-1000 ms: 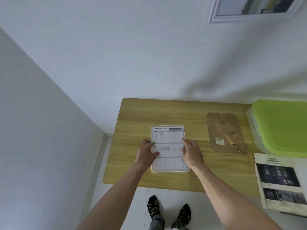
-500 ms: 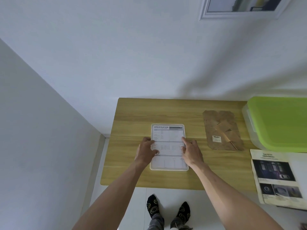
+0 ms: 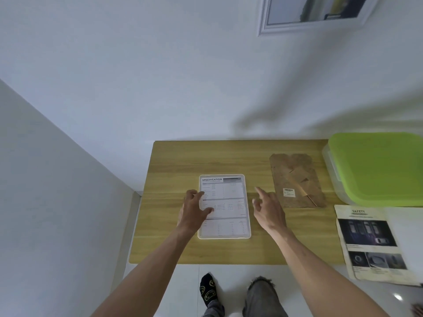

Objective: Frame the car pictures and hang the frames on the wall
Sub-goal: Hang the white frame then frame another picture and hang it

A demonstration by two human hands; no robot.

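A white frame (image 3: 229,236) lies flat on the wooden table (image 3: 174,161), with a "SPECIFICATION" sheet (image 3: 231,193) laid in it. My left hand (image 3: 194,209) rests on the sheet's left edge, thumb pressing the paper. My right hand (image 3: 269,208) hovers just right of the frame, fingers loosely spread and holding nothing. The brown frame backing board (image 3: 295,179) with its stand and barcode label lies further right. A "SAFETY" car picture sheet (image 3: 370,241) lies at the right. A framed picture (image 3: 311,12) hangs on the wall above.
A clear storage box with a green lid (image 3: 377,168) stands at the table's back right. White walls close the left side and back. My feet (image 3: 209,291) stand on the white floor below the table's front edge.
My right hand has lifted off the sheet's right edge and moved right, toward the backing board. My left hand stays on the sheet. The view has tilted slightly.
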